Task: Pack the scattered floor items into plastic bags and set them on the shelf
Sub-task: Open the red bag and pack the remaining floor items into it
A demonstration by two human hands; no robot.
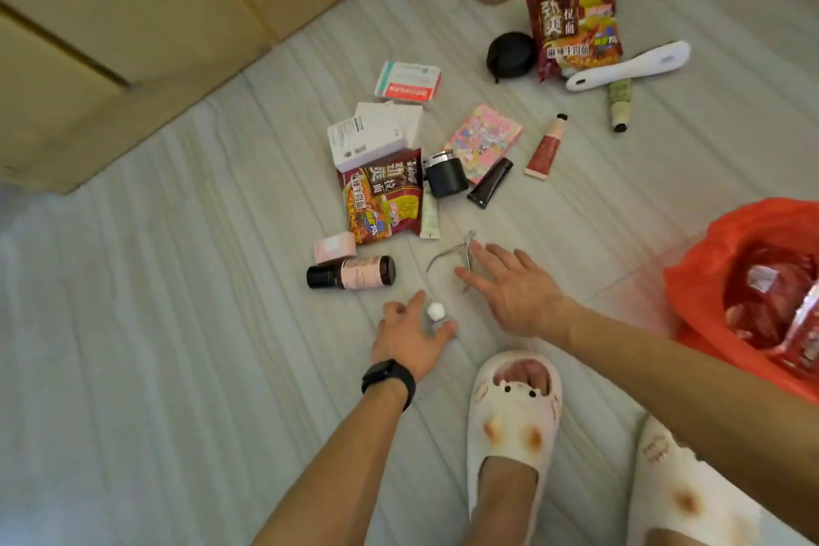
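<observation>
Down at floor level, the left hand (410, 335) has its fingers (443, 329) curled round a small clear bottle with a white cap (435, 311), thumb on one side and fingertips on the other; whether the pinch has fully closed I cannot tell. The right hand (514, 288) hovers just beside it with fingers (498, 254) spread flat and empty, directly over a pair of metal nippers (456, 255). The nippers lie immediately ahead of and partly under those fingertips, long axis running diagonally from lower left to upper right, so the right hand is plainly the nearer one for them.

Further out, to the left, a dark bottle with a pink label (352, 273) lies on its side, with a pink roll (335, 246) just behind it. Beyond are a noodle packet (383, 199), a black jar (445, 177), a black tube (489, 183) and white boxes (372, 135). Nothing blocks the nippers.

An open red plastic bag (709, 262) sits well to the right, already holding packets, so both hands would likely carry across the white slippers (514, 426) to reach it. Many items remain; the task looks early.
</observation>
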